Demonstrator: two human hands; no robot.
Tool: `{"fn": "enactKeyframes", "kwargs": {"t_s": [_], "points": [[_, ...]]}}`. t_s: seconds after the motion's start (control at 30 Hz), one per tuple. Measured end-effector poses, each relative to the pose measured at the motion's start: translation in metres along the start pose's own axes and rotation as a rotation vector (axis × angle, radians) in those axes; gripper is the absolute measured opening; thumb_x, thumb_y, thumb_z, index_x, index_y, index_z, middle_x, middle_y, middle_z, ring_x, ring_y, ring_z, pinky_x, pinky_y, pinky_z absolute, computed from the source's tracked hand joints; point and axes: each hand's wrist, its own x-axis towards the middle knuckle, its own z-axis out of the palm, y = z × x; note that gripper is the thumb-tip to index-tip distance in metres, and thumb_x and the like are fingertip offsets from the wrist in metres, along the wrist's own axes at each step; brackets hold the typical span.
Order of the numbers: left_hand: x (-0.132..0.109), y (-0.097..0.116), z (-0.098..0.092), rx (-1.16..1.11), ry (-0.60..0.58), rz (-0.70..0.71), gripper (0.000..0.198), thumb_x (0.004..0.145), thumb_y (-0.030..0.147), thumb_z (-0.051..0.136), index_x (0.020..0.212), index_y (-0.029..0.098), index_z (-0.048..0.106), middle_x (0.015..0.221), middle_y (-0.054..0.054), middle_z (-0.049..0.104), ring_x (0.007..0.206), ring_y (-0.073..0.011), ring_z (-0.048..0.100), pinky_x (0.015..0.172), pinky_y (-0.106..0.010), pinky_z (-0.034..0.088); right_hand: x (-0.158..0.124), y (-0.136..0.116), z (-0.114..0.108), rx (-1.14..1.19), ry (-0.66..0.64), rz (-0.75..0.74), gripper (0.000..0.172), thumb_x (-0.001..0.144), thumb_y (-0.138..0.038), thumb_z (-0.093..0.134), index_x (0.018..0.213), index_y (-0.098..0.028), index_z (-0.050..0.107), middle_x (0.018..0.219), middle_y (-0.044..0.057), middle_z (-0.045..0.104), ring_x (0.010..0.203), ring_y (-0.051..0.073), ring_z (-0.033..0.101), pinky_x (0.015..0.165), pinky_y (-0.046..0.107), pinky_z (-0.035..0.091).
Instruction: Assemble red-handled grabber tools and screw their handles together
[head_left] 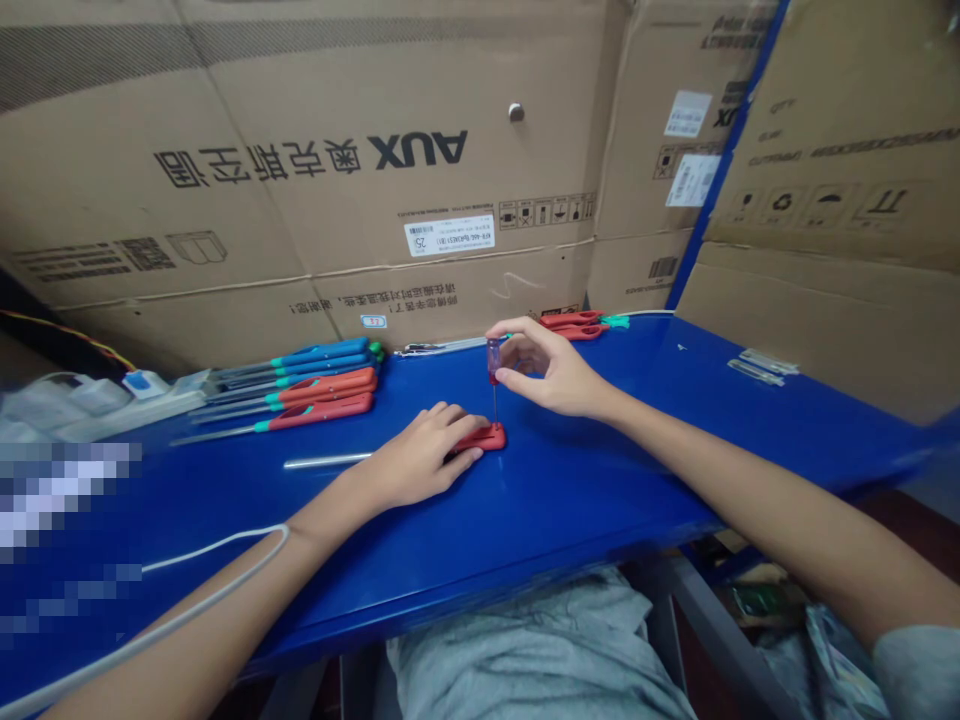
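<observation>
A red-handled long-nosed lighter (493, 437) lies flat on the blue table, its metal tube (322, 462) pointing left. My left hand (427, 455) is closed over its handle, pressing it down and hiding most of it. Above the handle's right end my right hand (551, 368) grips a screwdriver (493, 360) with a see-through purple and red handle, thumb below and forefinger on top. The screwdriver stands upright. Its thin shaft reaches down to the lighter's handle; whether the tip sits in a screw is too small to tell.
Several red lighters (322, 410) and blue lighters (322, 355) lie to the left, near a power strip (135, 410). More red handles (574, 325) and thin metal rods (442, 347) lie along the back. Cardboard (300, 230) walls the table. A white cable (217, 545) crosses my left forearm.
</observation>
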Motion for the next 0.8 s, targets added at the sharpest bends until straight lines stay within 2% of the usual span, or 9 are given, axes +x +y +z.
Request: {"fn": "enactKeyframes", "kwargs": {"t_s": [0.8], "points": [[0.0004,0.0,-0.001,-0.009,0.002,-0.002,0.034,0.1,0.036,0.039,0.128,0.021,0.053,0.112,-0.009,0.06,0.102,-0.0243,0.051,0.091,-0.04,0.043,-0.0002,0.0025,-0.0002,-0.01,0.002,0.002,0.036,0.083,-0.018,0.062,0.116,-0.024,0.05,0.088,0.0,0.062,0.081,0.015,0.063,0.073,0.032,0.052]]}}
